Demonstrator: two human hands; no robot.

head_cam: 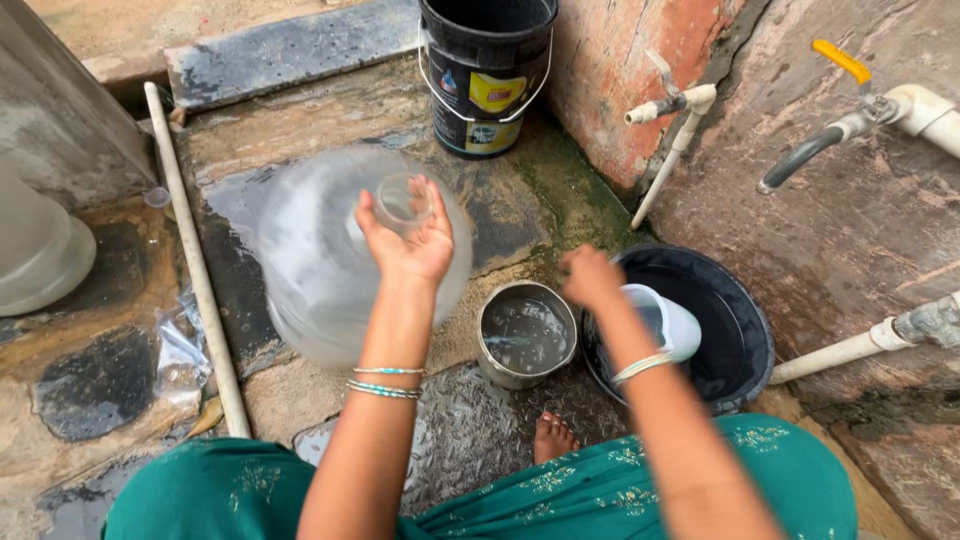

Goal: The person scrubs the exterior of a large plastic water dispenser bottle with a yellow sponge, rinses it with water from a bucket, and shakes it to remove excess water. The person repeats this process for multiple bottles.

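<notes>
Big clear plastic water jug (320, 270), tilted on wet stone, gripped at its neck by curled left hand (408, 240). White plastic mug (665, 322) over black basin (740, 330), clasped in right hand (592, 278). Risk: slippery jug rolling away.

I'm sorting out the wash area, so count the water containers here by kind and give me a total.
Clear plastic jugs: 2, one held at the neck by the left hand, one at the left edge
Black bucket: 1
Black basin: 1
Steel pot: 1
White mug, at the right hand: 1
Total: 6
</notes>
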